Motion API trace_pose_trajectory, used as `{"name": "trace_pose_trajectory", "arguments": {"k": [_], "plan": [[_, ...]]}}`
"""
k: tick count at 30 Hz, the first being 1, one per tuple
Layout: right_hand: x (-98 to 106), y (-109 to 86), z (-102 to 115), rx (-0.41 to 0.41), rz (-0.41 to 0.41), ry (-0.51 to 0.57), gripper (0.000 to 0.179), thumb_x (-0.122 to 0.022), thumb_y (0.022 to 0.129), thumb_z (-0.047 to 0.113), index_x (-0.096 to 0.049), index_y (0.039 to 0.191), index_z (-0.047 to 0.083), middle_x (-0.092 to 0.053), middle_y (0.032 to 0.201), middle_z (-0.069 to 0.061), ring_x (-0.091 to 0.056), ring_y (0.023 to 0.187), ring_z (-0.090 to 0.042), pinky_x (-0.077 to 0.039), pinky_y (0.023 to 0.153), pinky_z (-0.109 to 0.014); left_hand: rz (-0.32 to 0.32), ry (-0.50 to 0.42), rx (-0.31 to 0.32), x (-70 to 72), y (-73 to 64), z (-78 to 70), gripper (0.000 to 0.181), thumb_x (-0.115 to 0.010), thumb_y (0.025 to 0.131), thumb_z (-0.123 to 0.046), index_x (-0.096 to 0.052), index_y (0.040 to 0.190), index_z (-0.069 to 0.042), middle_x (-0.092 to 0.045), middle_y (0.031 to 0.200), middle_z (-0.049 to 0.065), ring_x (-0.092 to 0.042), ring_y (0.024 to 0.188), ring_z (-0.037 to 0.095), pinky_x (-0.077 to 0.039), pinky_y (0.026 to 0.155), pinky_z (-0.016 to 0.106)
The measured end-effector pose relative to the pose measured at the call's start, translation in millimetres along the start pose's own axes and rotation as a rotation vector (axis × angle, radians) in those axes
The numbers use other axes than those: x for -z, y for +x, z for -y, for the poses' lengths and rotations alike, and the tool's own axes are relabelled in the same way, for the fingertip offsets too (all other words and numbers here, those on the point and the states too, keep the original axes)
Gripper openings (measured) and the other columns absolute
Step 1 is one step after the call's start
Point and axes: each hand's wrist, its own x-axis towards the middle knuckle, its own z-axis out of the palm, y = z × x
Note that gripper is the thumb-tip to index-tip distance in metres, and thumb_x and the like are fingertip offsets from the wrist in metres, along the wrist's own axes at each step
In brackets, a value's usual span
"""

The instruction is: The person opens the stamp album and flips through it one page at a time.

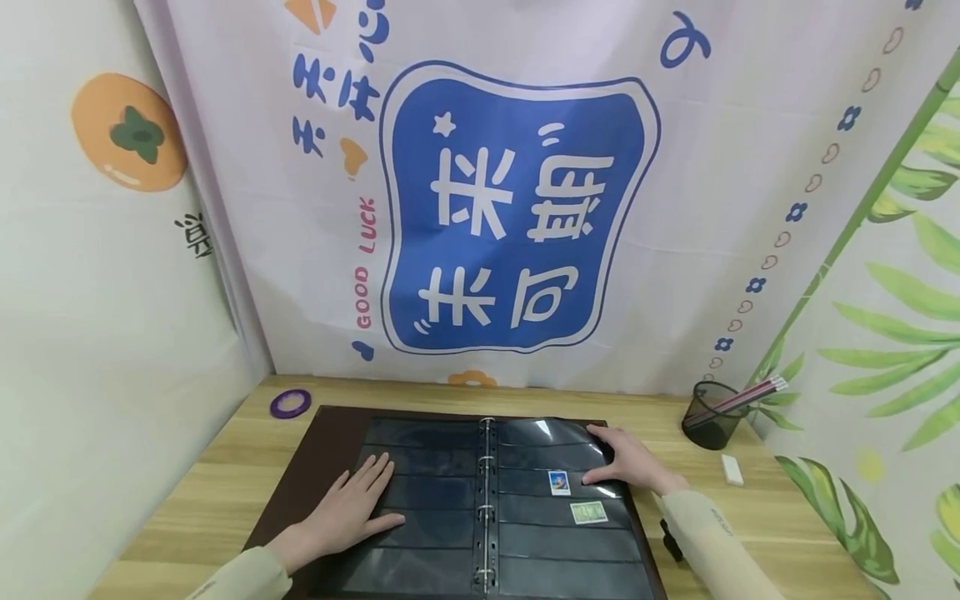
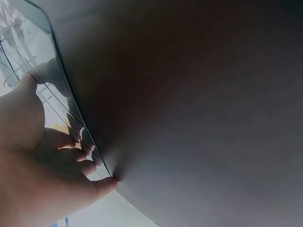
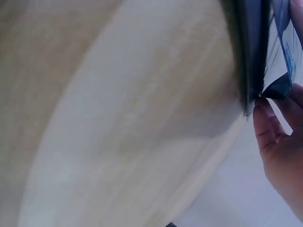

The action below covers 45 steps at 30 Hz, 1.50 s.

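Note:
A brown stamp album (image 1: 288,492) lies spread on the table, its black pocket pages joined by a metal ring binding (image 1: 486,508). On the right page (image 1: 570,575) show a blue stamp (image 1: 558,482) and a green stamp (image 1: 588,512). My left hand (image 1: 348,504) rests flat on the left page (image 1: 431,529), fingers spread. With my right hand (image 1: 630,458) I hold the right page's upper outer corner, thumb on its face. In the right wrist view that page corner (image 3: 279,89) bends up at my fingers (image 3: 267,125).
A purple tape roll (image 1: 290,403) lies at the back left. At the back right stands a black mesh cup (image 1: 708,423) of pencils, with a white eraser (image 1: 732,470) near it. A small black object (image 1: 671,542) is partly hidden by my right sleeve. Printed cloths surround the table.

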Motion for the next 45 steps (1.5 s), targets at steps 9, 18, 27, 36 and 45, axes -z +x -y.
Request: {"name": "trace_pose_trajectory", "arguments": {"k": [9, 18, 27, 36, 45], "plan": [[7.8, 0.4, 8.0, -0.025, 0.049, 0.05, 0.1, -0.085, 0.075, 0.046, -0.042, 0.144, -0.011, -0.048, 0.145, -0.032, -0.047, 0.133, -0.049, -0.041, 0.107, -0.061, 0.014, -0.009, 0.009, 0.6, -0.3, -2.0, 0.091, -0.059, 0.09, -0.062, -0.036, 0.152, 0.0, -0.03, 0.161, 0.022, -0.029, 0.148, 0.044, -0.026, 0.11, 0.073], [11.3, -5.0, 21.0, -0.073, -0.011, 0.071, 0.095, -0.084, 0.079, 0.028, -0.033, 0.147, -0.015, -0.031, 0.153, -0.038, -0.032, 0.14, -0.056, -0.032, 0.112, -0.065, 0.024, -0.01, 0.015, 0.2, 1.4, -1.2, 0.091, -0.059, 0.09, -0.062, -0.036, 0.152, 0.0, -0.03, 0.161, 0.022, -0.029, 0.148, 0.044, -0.026, 0.11, 0.073], [15.3, -19.3, 35.3, -0.323, -0.102, 0.265, 0.077, -0.075, 0.086, 0.015, -0.033, 0.141, -0.019, -0.05, 0.134, -0.04, -0.064, 0.105, -0.045, -0.057, 0.085, -0.05, 0.031, -0.014, 0.017, -0.8, 1.3, 0.0, 0.091, -0.059, 0.09, -0.062, -0.036, 0.152, 0.0, -0.03, 0.161, 0.022, -0.029, 0.148, 0.044, -0.026, 0.11, 0.073], [32.8, -34.2, 34.7, -0.375, 0.201, 0.583, 0.028, -0.056, 0.099, 0.016, -0.059, 0.104, -0.011, -0.062, 0.07, 0.001, -0.059, 0.057, -0.002, -0.054, 0.053, -0.021, 0.011, -0.003, 0.015, -3.1, 1.7, 3.4, 0.091, -0.058, 0.09, -0.062, -0.037, 0.152, 0.001, -0.031, 0.16, 0.023, -0.029, 0.148, 0.045, -0.027, 0.109, 0.073], [54.7, -34.0, 43.0, -0.315, 0.248, 0.697, 0.025, -0.044, 0.102, 0.012, -0.045, 0.114, -0.01, -0.067, 0.096, -0.006, -0.069, 0.079, -0.011, -0.059, 0.067, -0.025, 0.025, -0.01, 0.025, -3.9, 2.5, 2.0, 0.092, -0.059, 0.09, -0.063, -0.036, 0.152, 0.0, -0.03, 0.161, 0.021, -0.029, 0.149, 0.043, -0.026, 0.11, 0.073]]}}
